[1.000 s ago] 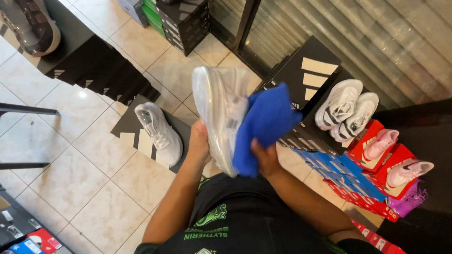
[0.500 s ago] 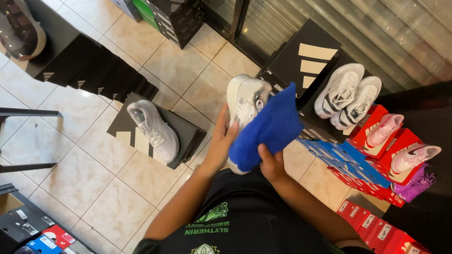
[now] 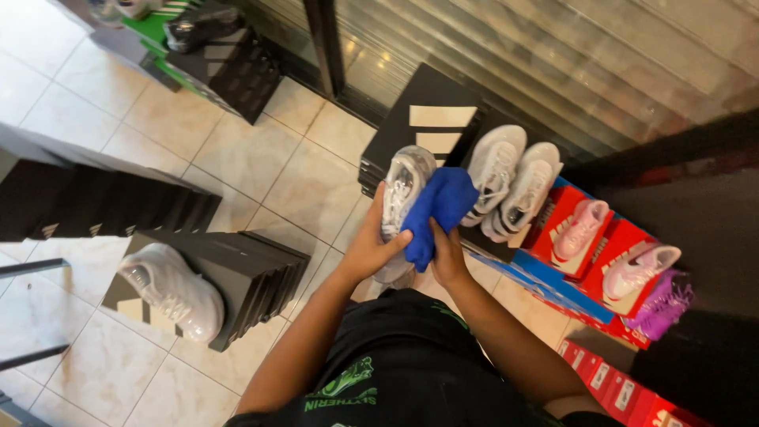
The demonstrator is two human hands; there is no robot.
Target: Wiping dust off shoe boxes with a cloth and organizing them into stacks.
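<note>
The left hand [image 3: 371,249] is curled shut around a white sneaker [image 3: 402,194], held in the air above the tiled floor [image 3: 237,158], in front of the black shoe boxes [image 3: 419,130]. The right hand [image 3: 447,257] is closed on a blue cloth [image 3: 439,207] pressed against the shoe's side. The sneaker looks light, with a firm sole and a softer upper, so the midfoot seems the surest place to grip. The cloth is limp and bunches easily.

White shoes [image 3: 496,170]: four. Pink shoes [image 3: 579,229]: two. Blue cloth [image 3: 439,207]: one.
</note>
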